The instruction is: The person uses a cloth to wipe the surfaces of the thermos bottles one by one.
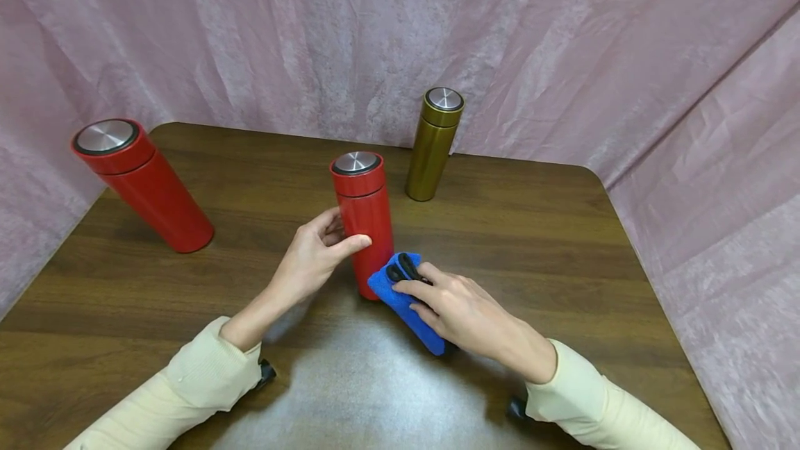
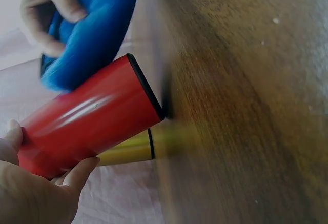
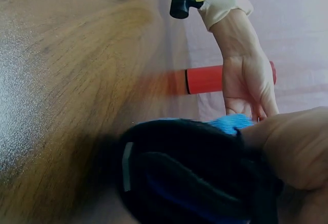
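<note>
My left hand (image 1: pixel 312 255) grips a red thermos bottle (image 1: pixel 367 217) round its middle, thumb across the near side. The bottle has a silver-topped lid and stands nearly upright, its black-rimmed base close to the table in the left wrist view. My right hand (image 1: pixel 459 304) holds a fuzzy blue cleaning pad (image 1: pixel 431 335) with black loops on top, fingers bent over its back. The pad lies against the lower side of the red bottle (image 2: pixel 97 116) in the left wrist view. Its dark backing (image 3: pixel 179 167) fills the front of the right wrist view.
A second red thermos bottle (image 1: pixel 156 193) stands at the left of the brown wooden table (image 1: pixel 531 242). Behind the held bottle is a gold thermos bottle (image 1: pixel 431 151), near the back edge. Pink curtains (image 1: pixel 375 40) hang behind and along the right side.
</note>
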Available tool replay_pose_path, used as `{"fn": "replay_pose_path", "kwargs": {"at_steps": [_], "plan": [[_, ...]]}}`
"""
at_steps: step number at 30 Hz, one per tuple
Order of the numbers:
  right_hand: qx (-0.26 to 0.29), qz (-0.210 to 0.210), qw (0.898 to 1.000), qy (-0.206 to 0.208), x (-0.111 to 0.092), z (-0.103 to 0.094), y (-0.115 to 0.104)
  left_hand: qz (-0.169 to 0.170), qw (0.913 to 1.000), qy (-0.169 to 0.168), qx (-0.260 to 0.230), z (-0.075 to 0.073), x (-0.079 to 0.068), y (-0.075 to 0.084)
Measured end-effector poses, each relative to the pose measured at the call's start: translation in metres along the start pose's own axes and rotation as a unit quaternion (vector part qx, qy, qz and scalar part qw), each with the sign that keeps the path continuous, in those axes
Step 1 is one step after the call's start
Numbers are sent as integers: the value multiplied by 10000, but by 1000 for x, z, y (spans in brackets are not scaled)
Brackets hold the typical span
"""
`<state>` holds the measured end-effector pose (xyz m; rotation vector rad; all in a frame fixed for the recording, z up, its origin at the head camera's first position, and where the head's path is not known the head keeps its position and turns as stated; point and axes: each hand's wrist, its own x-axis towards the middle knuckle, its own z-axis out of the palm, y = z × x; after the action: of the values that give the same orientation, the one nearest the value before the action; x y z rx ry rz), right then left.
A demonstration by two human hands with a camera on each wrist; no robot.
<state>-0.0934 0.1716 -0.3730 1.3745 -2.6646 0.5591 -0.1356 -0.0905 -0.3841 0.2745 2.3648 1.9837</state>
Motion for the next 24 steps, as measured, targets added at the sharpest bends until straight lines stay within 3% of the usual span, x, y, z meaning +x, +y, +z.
{"fn": "replay_pose_path", "kwargs": {"at_steps": [8,15,19,24], "plan": [[290,194,9938,-1051,1,-1,1,19,10000,-78,9,2,-1,3],[793,657,9786,-1779,8,-7,7,31,9999,-89,46,2,-2,4],[1194,888,9694,-1952,9,-12,13,12,9999,-103,3,3,-3,4],[1801,1059,9616,-1781,2,-18,23,-72,9999,61,-100,2,-4,2]]}}
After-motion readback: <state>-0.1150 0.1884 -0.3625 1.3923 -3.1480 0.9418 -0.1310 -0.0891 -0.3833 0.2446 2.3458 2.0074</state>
